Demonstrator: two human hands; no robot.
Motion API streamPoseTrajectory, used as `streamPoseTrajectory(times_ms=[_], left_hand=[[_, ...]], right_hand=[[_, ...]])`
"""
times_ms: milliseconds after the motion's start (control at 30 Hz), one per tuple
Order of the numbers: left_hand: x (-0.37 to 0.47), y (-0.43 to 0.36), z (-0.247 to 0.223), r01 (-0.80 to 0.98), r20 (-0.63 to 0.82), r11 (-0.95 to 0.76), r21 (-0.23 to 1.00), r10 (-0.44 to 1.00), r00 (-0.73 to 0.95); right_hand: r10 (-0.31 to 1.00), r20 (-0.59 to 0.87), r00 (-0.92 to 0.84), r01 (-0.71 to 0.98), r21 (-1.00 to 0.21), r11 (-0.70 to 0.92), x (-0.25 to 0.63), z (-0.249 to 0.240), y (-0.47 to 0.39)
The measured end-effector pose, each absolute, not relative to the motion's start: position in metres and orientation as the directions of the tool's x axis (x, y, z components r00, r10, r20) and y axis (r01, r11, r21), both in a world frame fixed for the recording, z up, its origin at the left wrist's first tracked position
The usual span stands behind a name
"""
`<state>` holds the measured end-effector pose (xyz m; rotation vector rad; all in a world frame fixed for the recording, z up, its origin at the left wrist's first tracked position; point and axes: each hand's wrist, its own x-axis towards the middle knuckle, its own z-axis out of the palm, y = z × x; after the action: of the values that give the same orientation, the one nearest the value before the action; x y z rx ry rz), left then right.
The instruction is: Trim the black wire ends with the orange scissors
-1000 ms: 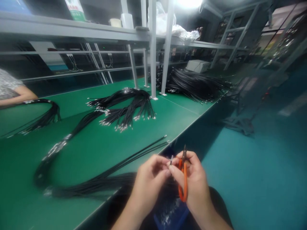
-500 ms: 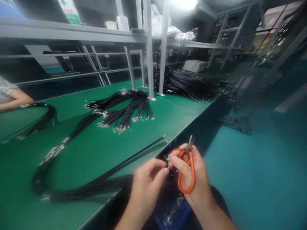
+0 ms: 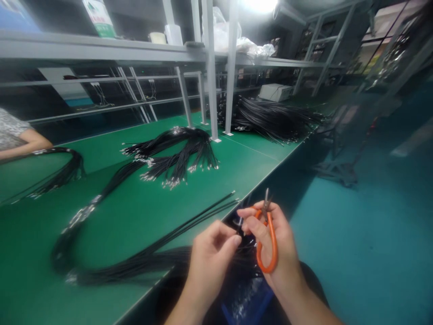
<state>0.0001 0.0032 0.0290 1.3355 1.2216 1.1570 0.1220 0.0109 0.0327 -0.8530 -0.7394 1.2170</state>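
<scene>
Between thumb and fingers, my left hand (image 3: 213, 257) pinches the end of a black cable (image 3: 240, 231); a small pale bit shows at its tip. Close beside it, my right hand (image 3: 279, 243) is wrapped round orange-handled scissors (image 3: 270, 248), their blades pointing up and away. The right thumb and forefinger are near the cable end; whether they touch it is unclear. A long bundle of black cables (image 3: 135, 266) curves over the green table (image 3: 111, 239) and passes beneath my left hand. A few loose cables (image 3: 203, 211) stick out toward the table edge.
More black cables with metal ends (image 3: 179, 158) lie mid-table, and a large pile (image 3: 270, 118) lies behind the shelf posts (image 3: 212, 90). At the left, a co-worker's arm (image 3: 32, 142) rests by another bundle. Below my hands is a blue bin (image 3: 250, 300) with small clear scraps.
My right hand's fingers have opened slightly and drawn back from the cable end, and the scissors have turned a little. My left hand keeps its pinch. The view has shifted slightly.
</scene>
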Motion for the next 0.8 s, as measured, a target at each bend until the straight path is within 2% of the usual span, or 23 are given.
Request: streamPoseTrajectory(times_ms=[133,300,467,667,733,800], left_hand=[[0.0001,0.0031,0.0297,0.103,0.058,-0.063,0.993,0.997,0.044],[-0.0017,0.004,0.0284,0.083,0.047,-0.051,0.995,0.998,0.052],[-0.0004,0.0023,0.0274,0.136,0.086,-0.089,0.987,0.996,0.028],[-0.002,0.0005,0.0279,0.191,0.109,-0.114,0.975,0.993,0.035],[-0.0038,0.003,0.0316,0.135,0.102,-0.11,0.985,0.993,0.062],[-0.0043,0.0071,0.0364,-0.01,0.104,-0.104,0.995,0.989,0.105]], right_hand=[[0.988,0.053,0.145,-0.479,-0.87,0.117,0.1192,0.0294,0.0093],[0.973,0.059,0.223,-0.399,-0.905,0.146,0.1194,0.0292,0.0089],[0.989,0.061,0.135,-0.407,-0.906,0.111,0.1207,0.0307,0.0085],[0.985,0.074,0.157,-0.33,-0.936,0.123,0.1204,0.0331,0.0042],[0.98,0.086,0.179,-0.274,-0.952,0.134,0.1198,0.0346,0.0028],[0.978,0.097,0.182,-0.246,-0.959,0.141,0.1183,0.0361,0.0022]])
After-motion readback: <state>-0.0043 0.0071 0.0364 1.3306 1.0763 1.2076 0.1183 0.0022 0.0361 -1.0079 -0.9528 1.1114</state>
